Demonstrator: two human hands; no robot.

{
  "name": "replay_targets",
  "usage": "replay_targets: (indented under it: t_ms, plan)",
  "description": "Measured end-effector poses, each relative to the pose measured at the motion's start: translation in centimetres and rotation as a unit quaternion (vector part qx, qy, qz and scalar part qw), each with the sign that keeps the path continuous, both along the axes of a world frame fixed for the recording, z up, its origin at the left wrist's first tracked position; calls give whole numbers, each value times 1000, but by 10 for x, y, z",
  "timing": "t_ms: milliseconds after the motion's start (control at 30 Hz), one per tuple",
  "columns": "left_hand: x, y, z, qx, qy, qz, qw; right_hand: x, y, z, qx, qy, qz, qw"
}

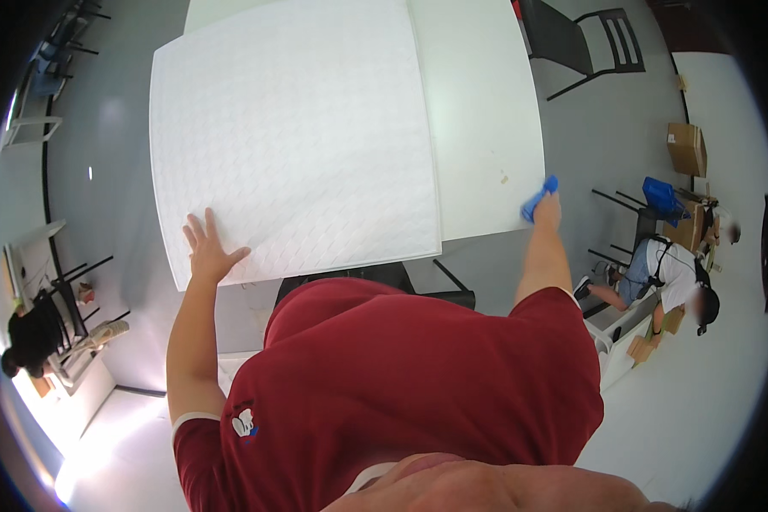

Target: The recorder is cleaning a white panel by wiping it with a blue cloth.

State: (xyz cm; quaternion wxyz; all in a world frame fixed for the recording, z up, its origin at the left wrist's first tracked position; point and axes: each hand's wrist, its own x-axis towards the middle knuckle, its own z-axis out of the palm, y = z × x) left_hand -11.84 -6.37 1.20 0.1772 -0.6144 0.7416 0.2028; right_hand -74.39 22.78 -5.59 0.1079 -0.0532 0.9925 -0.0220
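A large white quilted pad (294,141) lies flat over the left and middle part of a white table (486,128). On the pad's near left corner rests my left hand (210,253), palm down with its fingers spread. My right hand (547,208) is at the table's near right corner, closed around a crumpled blue cloth (534,203) that touches the table edge. Small brownish marks (504,176) show on the bare tabletop, a little left of the cloth.
A black chair (563,38) stands beyond the table's right side. Another black chair (441,297) is partly under the near edge, against my body. Far right, a person in a white shirt (678,275) bends near cardboard boxes (686,148). A person in black (35,333) is far left.
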Motion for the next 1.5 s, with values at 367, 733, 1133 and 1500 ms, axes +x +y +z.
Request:
replay_targets:
  t_ms: [367, 733, 1133, 1500]
  plan:
    - [-12, 3, 14, 9, -11, 14, 1000, 44, -160, 63, -247, 185, 451, 838]
    - [-15, 7, 13, 17, -1, 30, 999, 206, -248, 52, -39, 30, 589, 806]
    - [-16, 11, 18, 17, -6, 25, 1000, 175, -281, 24, -110, 77, 592, 795]
    - [-19, 13, 17, 9, -8, 17, 1000, 153, -330, 11, -143, 105, 472, 864]
